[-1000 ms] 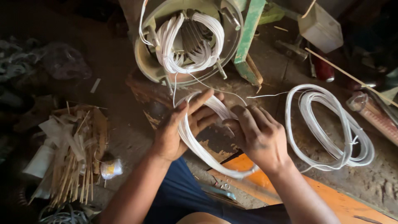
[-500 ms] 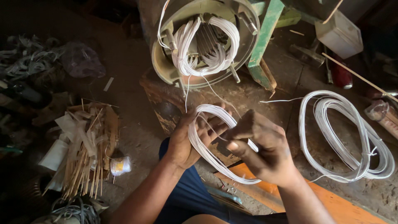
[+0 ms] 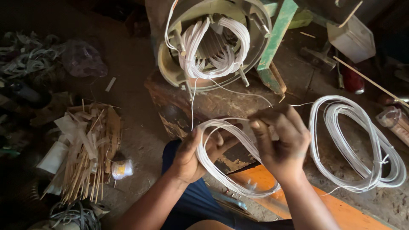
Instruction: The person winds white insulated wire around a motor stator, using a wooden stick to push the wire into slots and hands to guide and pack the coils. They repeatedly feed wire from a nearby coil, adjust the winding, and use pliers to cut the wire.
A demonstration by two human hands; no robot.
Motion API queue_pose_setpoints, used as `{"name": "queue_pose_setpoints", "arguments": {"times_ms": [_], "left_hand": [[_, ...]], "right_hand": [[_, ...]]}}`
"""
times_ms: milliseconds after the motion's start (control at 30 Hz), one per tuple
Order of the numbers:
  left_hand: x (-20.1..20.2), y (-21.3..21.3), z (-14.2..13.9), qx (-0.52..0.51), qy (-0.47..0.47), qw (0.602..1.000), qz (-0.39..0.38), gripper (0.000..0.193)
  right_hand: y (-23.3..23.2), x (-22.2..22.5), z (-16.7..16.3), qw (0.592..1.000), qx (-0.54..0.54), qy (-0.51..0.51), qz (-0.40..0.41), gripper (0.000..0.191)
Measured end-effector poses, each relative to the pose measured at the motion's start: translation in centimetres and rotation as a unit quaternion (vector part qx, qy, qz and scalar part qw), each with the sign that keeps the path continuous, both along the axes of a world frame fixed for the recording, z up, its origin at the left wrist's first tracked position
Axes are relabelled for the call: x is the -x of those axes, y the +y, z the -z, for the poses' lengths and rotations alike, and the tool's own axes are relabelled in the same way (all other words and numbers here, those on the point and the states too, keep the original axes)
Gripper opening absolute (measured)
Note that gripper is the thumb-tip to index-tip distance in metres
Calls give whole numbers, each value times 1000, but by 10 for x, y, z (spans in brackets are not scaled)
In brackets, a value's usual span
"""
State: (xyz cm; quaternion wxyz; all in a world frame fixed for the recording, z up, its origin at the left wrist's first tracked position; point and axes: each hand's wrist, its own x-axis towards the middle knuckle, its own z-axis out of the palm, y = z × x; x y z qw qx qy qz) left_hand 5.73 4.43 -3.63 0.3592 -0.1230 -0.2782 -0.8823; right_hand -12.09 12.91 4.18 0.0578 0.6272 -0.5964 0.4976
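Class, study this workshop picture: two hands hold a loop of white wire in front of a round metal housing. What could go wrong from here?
1. A thin strand runs from the white wire loop, held by the left hand and right hand, up to the round metal housing; a tug might snag it.
2. The held turns look loose and could tangle.
3. The second white coil lies close by; stray ends might cross.

left hand (image 3: 194, 155): palm turned inward toward the other hand, thumb raised at the top, fingers curled closed in a grip. left forearm runs up from the lower edge, bare, angled to the right. right hand (image 3: 283, 142): back of hand facing the camera, thumb extended to the left, fingers bent down in a pinch-like hold. right forearm enters from the lower right, bare. both hands sit close together, level, nearly touching at the fingertips.
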Motion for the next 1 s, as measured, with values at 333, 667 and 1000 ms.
{"name": "queue_pose_setpoints", "arguments": {"times_ms": [333, 667, 1000], "left_hand": [[-9, 3, -29, 126, -69, 989, -38, 70], [-4, -11, -52, 188, -165, 964, -92, 74], [0, -21, -63, 156, -151, 972, -93, 78]], "right_hand": [[17, -23, 10, 994, -95, 53, 24, 23], [3, -23, -14, 967, -214, -120, 73, 25], [4, -26, -7, 994, -4, 64, 89, 20]]}}
